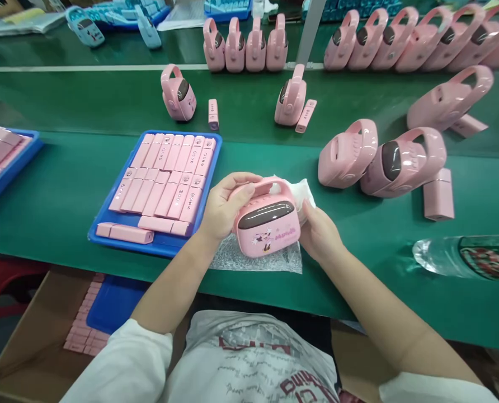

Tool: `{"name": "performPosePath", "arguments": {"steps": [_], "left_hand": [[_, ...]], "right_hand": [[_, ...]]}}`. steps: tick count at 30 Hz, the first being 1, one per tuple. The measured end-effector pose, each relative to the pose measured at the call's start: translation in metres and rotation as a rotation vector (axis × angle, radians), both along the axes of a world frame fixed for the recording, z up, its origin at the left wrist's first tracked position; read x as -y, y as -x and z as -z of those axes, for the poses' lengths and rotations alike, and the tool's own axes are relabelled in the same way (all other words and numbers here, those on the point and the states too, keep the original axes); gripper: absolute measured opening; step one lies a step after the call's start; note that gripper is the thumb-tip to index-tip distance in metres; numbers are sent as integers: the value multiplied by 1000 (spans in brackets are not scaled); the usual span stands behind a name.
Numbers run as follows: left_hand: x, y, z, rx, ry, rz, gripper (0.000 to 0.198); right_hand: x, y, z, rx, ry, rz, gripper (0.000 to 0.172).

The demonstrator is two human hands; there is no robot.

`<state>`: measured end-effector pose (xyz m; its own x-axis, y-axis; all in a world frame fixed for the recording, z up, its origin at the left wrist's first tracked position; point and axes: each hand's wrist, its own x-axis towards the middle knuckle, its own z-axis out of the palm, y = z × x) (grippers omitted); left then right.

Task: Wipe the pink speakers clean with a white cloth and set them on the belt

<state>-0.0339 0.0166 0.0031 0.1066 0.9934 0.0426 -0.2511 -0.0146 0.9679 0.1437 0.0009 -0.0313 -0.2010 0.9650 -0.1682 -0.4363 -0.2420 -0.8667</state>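
A pink portable speaker point(268, 226) with a carrying handle, a dark glossy panel and a printed cartoon figure is held up in front of me, its front facing me. My left hand point(228, 204) is closed round its left side, thumb near the handle. At the opposite side, my right hand point(319, 229) grips a white cloth point(300, 193) against the speaker; some of the right fingers are hidden behind it. Below the speaker lies a sheet of bubble wrap point(255, 260) on the green table point(358, 302).
Left of my hands sits a blue tray point(159, 247) of pink sticks. More pink speakers point(348, 154) stand at the right and along the back ledge. A clear bottle point(438, 256) lies at the right. A cardboard box point(31, 336) is below the table's left edge.
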Motion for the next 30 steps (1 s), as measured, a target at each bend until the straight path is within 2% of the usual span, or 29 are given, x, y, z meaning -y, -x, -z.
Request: {"name": "performPosePath", "arguments": {"steps": [4,7,13,17,21,23,27,30], "left_hand": [[9,3,-12,73,-19,45,31],[14,5,-18,51,-41,53,33],[17,6,-20,-8,29,29,41],[16,3,-22,68,107,122,31],[17,-4,-19,120,197,184,22],[17,-9,-16,141,248,164,21],[15,-17,-9,191,355,103,17],[14,-18,-7,198,389,78,21]], "right_hand": [[12,-8,-10,66,19,-51,48],[18,-8,-14,96,27,-71,45],[22,-6,-17,137,26,-102,43],[22,-4,-18,128,-14,-99,42],[23,0,-21,121,-1,-66,49],[24,2,-21,116,58,-24,50],[24,2,-17,144,162,66,41],[23,-1,-11,163,195,113,40]]}}
